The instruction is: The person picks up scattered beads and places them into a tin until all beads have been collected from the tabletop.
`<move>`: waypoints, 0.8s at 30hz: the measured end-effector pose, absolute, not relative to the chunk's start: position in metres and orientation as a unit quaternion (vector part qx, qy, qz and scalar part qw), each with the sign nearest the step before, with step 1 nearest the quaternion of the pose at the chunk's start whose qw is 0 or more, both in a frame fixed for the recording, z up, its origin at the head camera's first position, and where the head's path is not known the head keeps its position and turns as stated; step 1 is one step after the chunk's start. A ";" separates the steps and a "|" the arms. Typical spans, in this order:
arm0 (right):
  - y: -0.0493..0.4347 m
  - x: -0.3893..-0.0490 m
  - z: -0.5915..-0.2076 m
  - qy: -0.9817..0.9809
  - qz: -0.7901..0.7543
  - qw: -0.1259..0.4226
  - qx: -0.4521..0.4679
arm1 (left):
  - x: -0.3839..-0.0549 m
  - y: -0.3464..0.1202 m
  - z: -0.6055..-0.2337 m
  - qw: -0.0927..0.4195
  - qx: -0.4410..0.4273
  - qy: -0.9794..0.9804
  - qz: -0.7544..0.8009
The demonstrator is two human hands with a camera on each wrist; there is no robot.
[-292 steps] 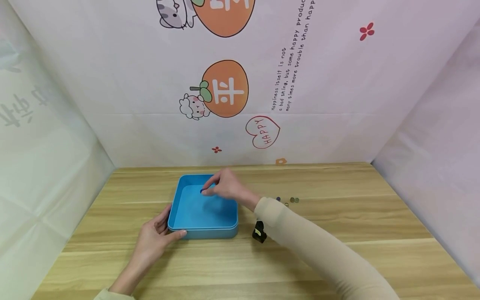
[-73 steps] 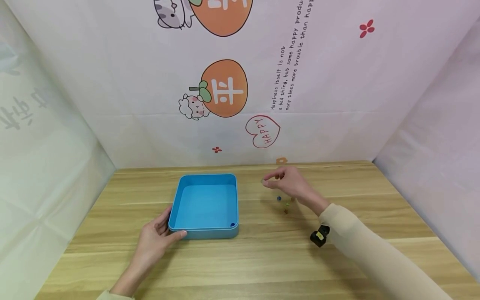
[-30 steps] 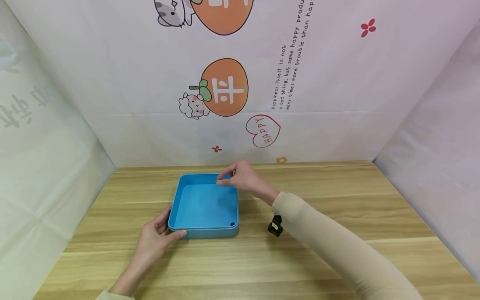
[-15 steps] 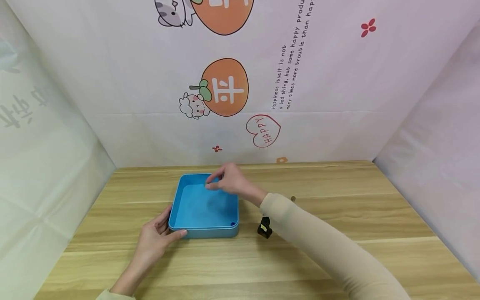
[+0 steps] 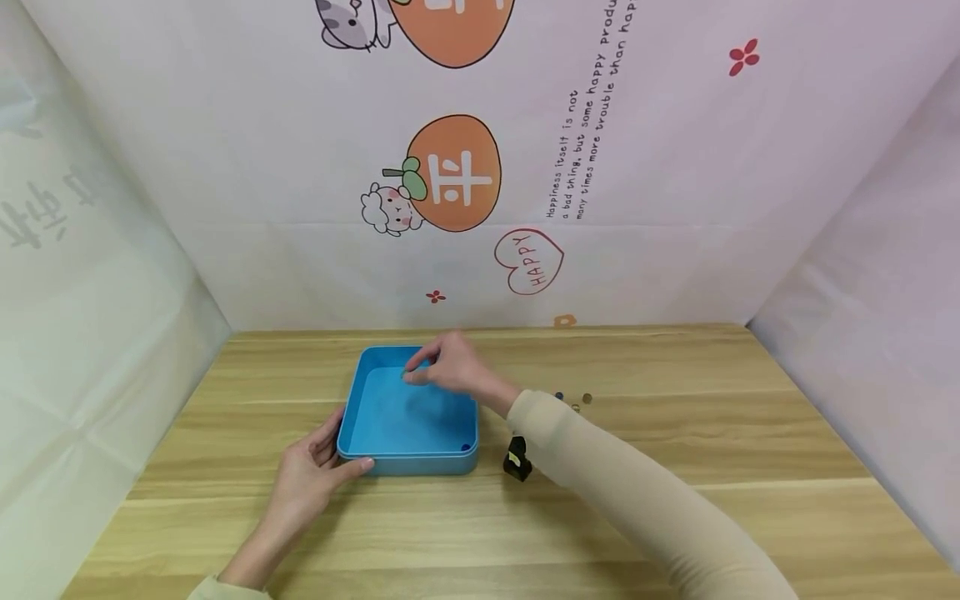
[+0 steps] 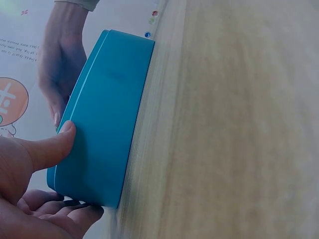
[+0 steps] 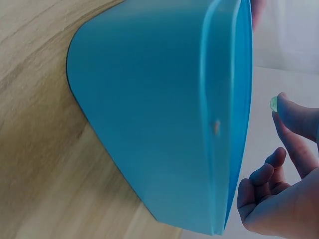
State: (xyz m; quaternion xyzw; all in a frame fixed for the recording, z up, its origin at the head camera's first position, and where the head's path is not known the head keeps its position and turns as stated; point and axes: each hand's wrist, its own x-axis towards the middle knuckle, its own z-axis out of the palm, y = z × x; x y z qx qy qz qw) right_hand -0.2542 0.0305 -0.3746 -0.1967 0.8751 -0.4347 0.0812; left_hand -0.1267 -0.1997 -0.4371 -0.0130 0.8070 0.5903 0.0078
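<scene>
A light blue square box (image 5: 405, 465) without a lid stands on the table. My left hand (image 5: 306, 475) grips its near left corner, thumb on the front wall and fingers along the left side. Over the inside of the box is my right hand (image 5: 453, 367), pinching a clear green marble (image 7: 273, 103) between thumb and index finger; the other fingers are curled in. One dark blue marble (image 5: 466, 447) lies in the box's near right corner. Right of the box, a blue marble (image 5: 558, 396), a brown marble (image 5: 587, 398) and a yellowish marble (image 5: 576, 408) lie on the table.
A black device (image 5: 517, 458) with a yellow label hangs below the right wrist. Behind the wooden table (image 5: 645, 358) rises a white printed cloth backdrop (image 5: 645, 275), with more white cloth on both sides.
Earlier, my right hand held a dark blue marble over the box; that marble later lay inside. The hand then took a pale marble right of the box and carried it left over it.
</scene>
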 end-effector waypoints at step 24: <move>0.015 -0.253 -0.390 0.878 -0.438 0.093 -0.168 | -0.126 -0.199 -0.436 0.010 -0.016 0.806 0.592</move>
